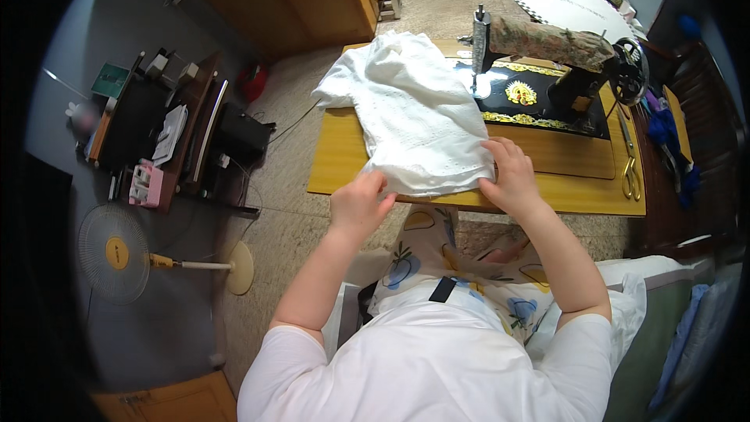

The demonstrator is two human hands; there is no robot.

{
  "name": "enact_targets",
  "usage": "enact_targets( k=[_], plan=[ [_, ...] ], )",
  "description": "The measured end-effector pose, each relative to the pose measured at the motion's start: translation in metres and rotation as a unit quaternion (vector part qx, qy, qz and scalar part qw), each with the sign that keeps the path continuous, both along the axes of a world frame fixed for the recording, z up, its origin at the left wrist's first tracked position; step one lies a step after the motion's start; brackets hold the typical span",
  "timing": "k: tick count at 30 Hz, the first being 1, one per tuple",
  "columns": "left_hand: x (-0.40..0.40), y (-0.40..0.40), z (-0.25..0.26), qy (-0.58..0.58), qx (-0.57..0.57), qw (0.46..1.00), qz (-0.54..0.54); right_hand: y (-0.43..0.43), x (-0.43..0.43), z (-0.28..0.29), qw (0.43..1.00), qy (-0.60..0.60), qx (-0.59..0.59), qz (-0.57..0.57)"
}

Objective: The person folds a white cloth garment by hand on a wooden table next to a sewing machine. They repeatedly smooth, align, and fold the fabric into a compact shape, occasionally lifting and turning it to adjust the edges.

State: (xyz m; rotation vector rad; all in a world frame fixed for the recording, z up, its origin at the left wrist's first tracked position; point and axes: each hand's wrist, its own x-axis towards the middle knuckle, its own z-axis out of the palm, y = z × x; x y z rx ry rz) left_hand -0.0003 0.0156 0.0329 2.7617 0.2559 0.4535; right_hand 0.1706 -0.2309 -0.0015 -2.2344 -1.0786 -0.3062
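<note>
A white short-sleeved cloth garment (419, 111) lies spread on the yellow wooden sewing table (337, 158), its hem towards me at the front edge. My left hand (360, 202) pinches the hem at its left corner between thumb and bent fingers. At the right corner, my right hand (512, 176) touches the side edge with thumb and fingertips set apart; whether it grips the cloth is unclear. Just right of the garment stands a black sewing machine (571, 91), its arm wrapped in patterned fabric (545, 38). The cloth's right side reaches the machine's decorated bed (521, 94).
Gold-handled scissors (631, 173) lie at the table's right end. A standing fan (117, 252) and a desk with papers (170, 135) are to my left. Beyond the machine is a round white table (565, 3). Blue cloth (668, 135) rests on a dark wooden seat at right.
</note>
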Motion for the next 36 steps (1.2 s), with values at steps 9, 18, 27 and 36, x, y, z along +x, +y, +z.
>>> enact_targets(
  k=[9, 18, 27, 36],
  plan=[
    [0.069, -0.076, -0.009, -0.095, 0.019, 0.979, -0.180, 0.014, 0.027, -0.020, 0.836, 0.468, 0.286, -0.023],
    [0.118, -0.059, -0.042, -0.038, -0.243, 0.964, -0.105, 0.012, 0.027, -0.016, 0.869, 0.450, 0.206, -0.002],
    [0.115, -0.043, -0.020, -0.073, -0.536, 0.837, -0.090, 0.053, -0.006, 0.003, 0.949, 0.248, 0.124, -0.148],
    [0.104, -0.041, 0.025, -0.300, 0.011, 0.934, -0.193, 0.051, -0.015, 0.026, 0.901, 0.176, 0.394, -0.037]
  ],
)
